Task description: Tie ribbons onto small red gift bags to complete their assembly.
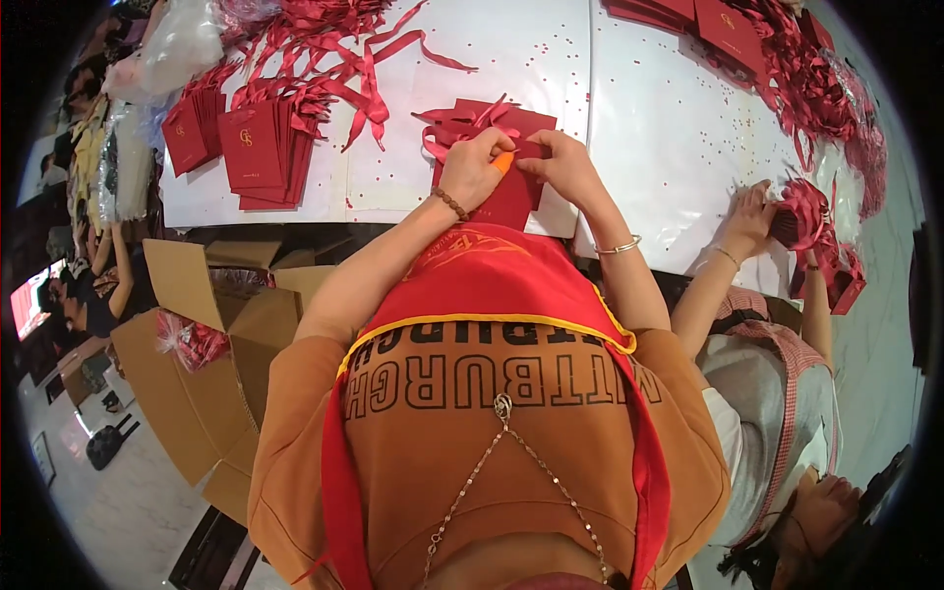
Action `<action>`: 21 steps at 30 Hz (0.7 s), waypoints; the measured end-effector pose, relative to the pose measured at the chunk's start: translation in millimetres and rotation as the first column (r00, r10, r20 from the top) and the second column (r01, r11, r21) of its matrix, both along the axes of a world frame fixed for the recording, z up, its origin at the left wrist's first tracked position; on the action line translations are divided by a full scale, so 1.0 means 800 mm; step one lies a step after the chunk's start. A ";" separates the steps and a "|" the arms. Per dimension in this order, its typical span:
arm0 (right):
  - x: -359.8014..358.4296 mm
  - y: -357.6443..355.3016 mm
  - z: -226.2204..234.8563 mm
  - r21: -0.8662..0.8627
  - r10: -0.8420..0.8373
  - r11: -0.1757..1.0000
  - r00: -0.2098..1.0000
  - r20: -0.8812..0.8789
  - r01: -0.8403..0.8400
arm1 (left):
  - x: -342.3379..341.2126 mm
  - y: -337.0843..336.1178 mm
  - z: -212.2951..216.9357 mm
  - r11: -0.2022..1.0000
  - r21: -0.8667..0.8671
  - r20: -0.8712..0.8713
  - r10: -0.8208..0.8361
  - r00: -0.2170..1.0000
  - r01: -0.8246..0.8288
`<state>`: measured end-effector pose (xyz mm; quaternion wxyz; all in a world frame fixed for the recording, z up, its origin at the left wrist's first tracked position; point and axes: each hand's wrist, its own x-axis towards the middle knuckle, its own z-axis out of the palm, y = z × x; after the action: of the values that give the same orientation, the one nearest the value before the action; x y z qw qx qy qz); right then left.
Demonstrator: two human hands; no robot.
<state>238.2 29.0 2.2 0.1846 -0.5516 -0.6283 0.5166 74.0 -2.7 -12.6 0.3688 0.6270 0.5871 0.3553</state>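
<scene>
On the white table in front of me lie red paper gift bags (511,202), stacked askew, with glossy red ribbon (454,128) bunched at their upper left. My left hand (474,169), a beaded bracelet on its wrist, is closed over the top bag. An orange piece (503,161) shows at its fingertips; whether it is a finger cover or a small tool is unclear. My right hand (570,169) pinches close beside it at the bag's upper part. What lies between the fingers of either hand is too small to make out.
Stacked red bags (264,152) with loose ribbons (369,93) lie left; more bags (723,34) and ribbons are far right. Red bits dot the table (649,147). An open cardboard box (202,383) stands left. At right, another person's hand (749,218) works beside a ribbon bundle (801,211).
</scene>
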 end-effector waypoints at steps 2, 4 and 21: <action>-0.003 0.000 0.000 -0.073 -0.034 0.997 0.998 -0.044 0.030 | 0.002 0.000 0.000 1.000 -0.022 -0.008 -0.003 1.000 0.002; -0.004 0.000 -0.004 -0.134 -0.070 0.989 0.991 -0.113 0.055 | 0.002 0.000 0.000 0.999 -0.043 -0.017 -0.002 1.000 0.001; -0.003 -0.012 -0.006 0.249 0.085 0.964 0.995 0.047 -0.094 | 0.008 0.015 0.024 0.993 -0.116 -0.153 -0.057 0.987 0.039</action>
<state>235.7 19.5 -2.3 0.2180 -0.5042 -0.7161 0.4307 80.0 9.6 6.9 0.3649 0.6451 0.6178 0.2627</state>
